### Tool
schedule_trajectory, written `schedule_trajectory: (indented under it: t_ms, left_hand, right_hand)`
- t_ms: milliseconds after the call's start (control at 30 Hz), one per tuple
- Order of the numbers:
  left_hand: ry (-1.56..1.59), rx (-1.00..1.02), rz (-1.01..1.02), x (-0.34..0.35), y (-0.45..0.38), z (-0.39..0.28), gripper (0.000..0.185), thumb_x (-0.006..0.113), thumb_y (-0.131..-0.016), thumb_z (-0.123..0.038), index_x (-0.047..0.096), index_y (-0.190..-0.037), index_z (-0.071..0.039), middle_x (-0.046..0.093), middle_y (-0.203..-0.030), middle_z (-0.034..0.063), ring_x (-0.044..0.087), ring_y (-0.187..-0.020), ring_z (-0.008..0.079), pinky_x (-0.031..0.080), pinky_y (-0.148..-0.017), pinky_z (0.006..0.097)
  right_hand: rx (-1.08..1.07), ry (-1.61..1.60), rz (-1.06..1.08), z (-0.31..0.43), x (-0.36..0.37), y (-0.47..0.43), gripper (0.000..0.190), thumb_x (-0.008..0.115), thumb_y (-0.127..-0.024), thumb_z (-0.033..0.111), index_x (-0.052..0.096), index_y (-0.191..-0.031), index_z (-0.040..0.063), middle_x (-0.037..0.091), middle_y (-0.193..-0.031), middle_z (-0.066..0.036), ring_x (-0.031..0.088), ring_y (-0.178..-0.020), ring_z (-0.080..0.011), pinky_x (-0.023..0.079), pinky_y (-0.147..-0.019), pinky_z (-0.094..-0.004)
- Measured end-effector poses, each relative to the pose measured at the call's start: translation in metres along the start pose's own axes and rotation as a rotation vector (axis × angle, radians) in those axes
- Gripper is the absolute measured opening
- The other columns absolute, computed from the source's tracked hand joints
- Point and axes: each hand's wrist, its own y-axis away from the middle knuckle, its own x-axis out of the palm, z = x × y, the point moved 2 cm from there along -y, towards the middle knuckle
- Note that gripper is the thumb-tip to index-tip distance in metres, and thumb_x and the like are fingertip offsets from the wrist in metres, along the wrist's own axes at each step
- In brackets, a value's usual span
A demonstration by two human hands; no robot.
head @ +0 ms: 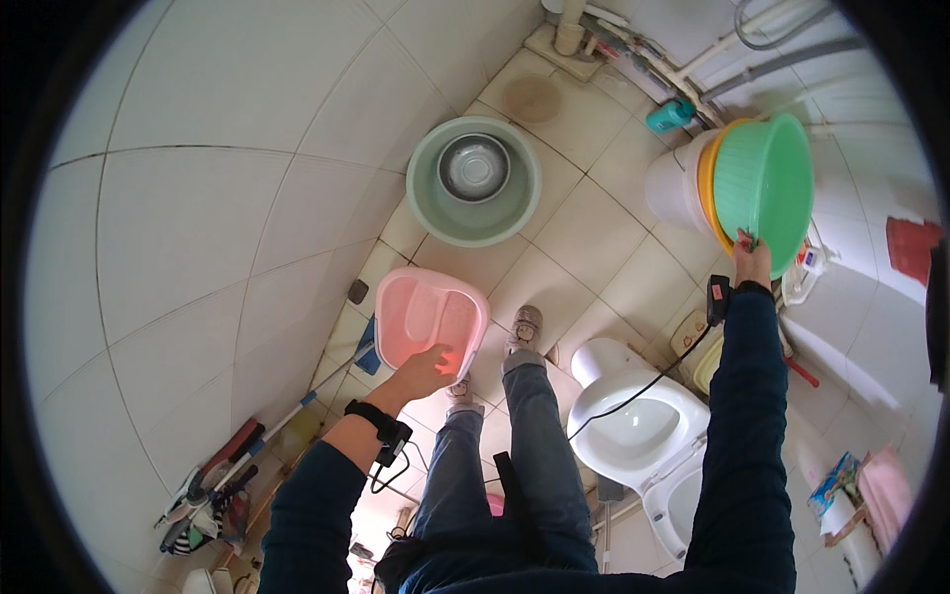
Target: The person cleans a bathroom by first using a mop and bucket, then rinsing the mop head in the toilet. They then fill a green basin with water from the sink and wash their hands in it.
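My right hand [751, 260] grips the near rim of a bright green plastic basin [788, 185], its fingers closed on the edge. That basin is tilted and rests against an orange basin [709, 178] and a white bucket [672, 185]. Over the near side of a pink plastic foot basin [423, 304] is my left hand [427, 371], fingers apart; whether it touches the rim I cannot tell. Farther forward on the tiles a pale green basin [475, 230] holds a smaller metal bowl [475, 169].
A white toilet [631, 423] with raised lid stands right of my legs. A blue-headed mop [365, 347] lies beside the pink basin along the left wall. Pipes [690, 82] and a teal bottle [670, 116] are at the upper right. A dark drain-like piece [358, 291] is near the left wall.
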Motion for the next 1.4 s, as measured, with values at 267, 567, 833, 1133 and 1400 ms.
schedule_trajectory:
  t_ms: [267, 567, 833, 1133, 1400]
  left_hand:
    - [0.094, 0.019, -0.063, 0.01, -0.009, 0.016, 0.062, 0.07, -0.075, -0.026, 0.044, -0.127, -0.006, 0.06, -0.113, 0.0184, 0.062, -0.097, 0.0276, 0.049, -0.085, 0.0366]
    - [0.055, -0.033, -0.001, 0.022, -0.03, 0.009, 0.059, 0.07, -0.076, -0.023, 0.045, -0.126, -0.006, 0.06, -0.112, 0.0184, 0.063, -0.096, 0.0275, 0.05, -0.084, 0.0356]
    - [0.026, -0.009, -0.026, 0.007, -0.04, -0.009, 0.056, 0.069, -0.076, -0.022, 0.046, -0.124, -0.005, 0.061, -0.109, 0.0179, 0.063, -0.095, 0.0271, 0.051, -0.081, 0.0348]
    - [0.016, 0.052, -0.057, 0.001, -0.021, -0.012, 0.056, 0.069, -0.077, -0.021, 0.045, -0.125, -0.005, 0.061, -0.109, 0.0167, 0.063, -0.096, 0.0256, 0.051, -0.081, 0.0342]
    - [0.06, 0.23, -0.224, -0.014, 0.028, 0.012, 0.056, 0.07, -0.076, -0.025, 0.046, -0.122, -0.005, 0.061, -0.108, 0.0195, 0.063, -0.095, 0.0292, 0.05, -0.081, 0.037]
  right_hand:
    - [0.033, 0.251, -0.027, -0.032, -0.002, 0.009, 0.035, 0.037, -0.098, 0.022, 0.041, -0.121, -0.004, 0.046, -0.122, -0.02, 0.048, -0.108, -0.0344, 0.053, -0.079, -0.0415]
    - [0.051, -0.013, -0.041, -0.037, -0.01, -0.009, 0.032, 0.045, -0.096, 0.03, 0.048, -0.116, 0.005, 0.052, -0.115, -0.013, 0.052, -0.093, -0.0259, 0.05, -0.07, -0.0364]
    - [0.063, -0.073, 0.002, 0.0, -0.032, -0.026, 0.015, 0.048, -0.092, 0.011, 0.047, -0.104, 0.003, 0.054, -0.095, -0.01, 0.051, -0.071, -0.0187, 0.041, -0.049, -0.0226]
    - [-0.209, 0.08, 0.017, 0.001, -0.037, 0.078, 0.006, 0.054, -0.084, 0.003, 0.05, -0.087, 0.006, 0.052, -0.077, -0.003, 0.045, -0.057, -0.0129, 0.032, -0.043, -0.0221]
    - [-0.178, 0.571, 0.319, -0.023, -0.038, 0.23, 0.011, 0.056, -0.081, 0.003, 0.052, -0.091, 0.005, 0.053, -0.077, -0.002, 0.045, -0.053, -0.0105, 0.033, -0.042, -0.0222]
